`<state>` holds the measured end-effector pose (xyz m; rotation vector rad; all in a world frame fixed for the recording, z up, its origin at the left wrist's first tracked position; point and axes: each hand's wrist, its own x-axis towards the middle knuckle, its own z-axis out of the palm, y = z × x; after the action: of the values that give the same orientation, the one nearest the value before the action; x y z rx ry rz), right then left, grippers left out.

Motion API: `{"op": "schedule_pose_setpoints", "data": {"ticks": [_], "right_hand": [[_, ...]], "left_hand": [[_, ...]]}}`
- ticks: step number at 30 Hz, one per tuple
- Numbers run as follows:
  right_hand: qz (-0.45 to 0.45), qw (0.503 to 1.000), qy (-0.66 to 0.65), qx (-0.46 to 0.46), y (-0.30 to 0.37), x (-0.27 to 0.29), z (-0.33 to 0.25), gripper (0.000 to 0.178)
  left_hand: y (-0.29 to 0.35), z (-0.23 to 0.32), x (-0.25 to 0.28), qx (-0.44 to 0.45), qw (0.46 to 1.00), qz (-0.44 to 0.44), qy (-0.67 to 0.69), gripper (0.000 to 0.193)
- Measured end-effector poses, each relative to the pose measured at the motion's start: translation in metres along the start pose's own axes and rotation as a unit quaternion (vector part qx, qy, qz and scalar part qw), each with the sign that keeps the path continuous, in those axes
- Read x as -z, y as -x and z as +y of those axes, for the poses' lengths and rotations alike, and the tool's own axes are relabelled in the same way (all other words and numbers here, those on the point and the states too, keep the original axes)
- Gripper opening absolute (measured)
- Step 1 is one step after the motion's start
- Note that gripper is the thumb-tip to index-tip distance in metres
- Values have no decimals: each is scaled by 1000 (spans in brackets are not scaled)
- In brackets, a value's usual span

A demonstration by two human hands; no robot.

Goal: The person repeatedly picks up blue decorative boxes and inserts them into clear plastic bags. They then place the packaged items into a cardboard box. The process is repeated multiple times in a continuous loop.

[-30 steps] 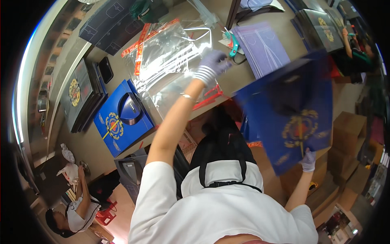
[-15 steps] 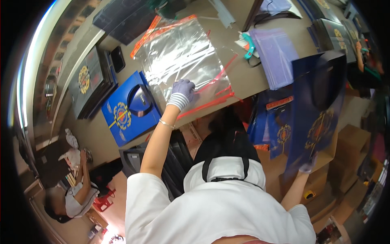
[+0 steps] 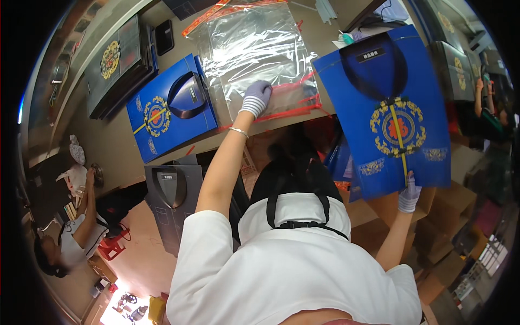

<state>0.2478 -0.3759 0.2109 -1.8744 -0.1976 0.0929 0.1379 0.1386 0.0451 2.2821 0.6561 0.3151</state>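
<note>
I see right gloved hand [image 3: 410, 195] closed on bottom edge of glossy blue rectangular paper bag with black ribbon handle [image 3: 400, 127], near right end of plastic sleeves; fingers behind bag hidden. Left gloved hand [image 3: 258, 96], fingers curled, rests on crinkled transparent plastic sleeves with red edging [image 3: 254, 51]; whether pinching, how many sleeves, I cannot tell. Second blue bag [image 3: 158, 116] lies flat; two counted, plus blue material [image 3: 338, 160] partly covered.

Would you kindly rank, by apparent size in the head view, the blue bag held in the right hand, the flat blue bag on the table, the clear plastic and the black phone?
1. Held blue bag, perhaps enlarged by nearness to the camera
2. Clear plastic
3. Flat blue bag
4. Black phone
</note>
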Motion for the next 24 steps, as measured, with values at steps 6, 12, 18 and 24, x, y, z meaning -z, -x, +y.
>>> {"op": "schedule_pose_setpoints", "data": {"ticks": [6, 12, 18, 24], "right_hand": [[11, 991, 130, -16, 45, -7, -26, 30], [-67, 974, 178, 124, 81, -107, -41, 20], [-183, 956, 157, 166, 71, -144, -56, 35], [-130, 969, 193, 86, 58, -124, -42, 19]], "left_hand": [[-24, 6, 15, 190, 981, -29, 7, 32], [-29, -7, 25, 214, 974, -48, 57, 33], [-21, 2, 58, 160, 986, -49, -2, 28], [-10, 14, 120, 129, 976, 138, 109, 25]]}}
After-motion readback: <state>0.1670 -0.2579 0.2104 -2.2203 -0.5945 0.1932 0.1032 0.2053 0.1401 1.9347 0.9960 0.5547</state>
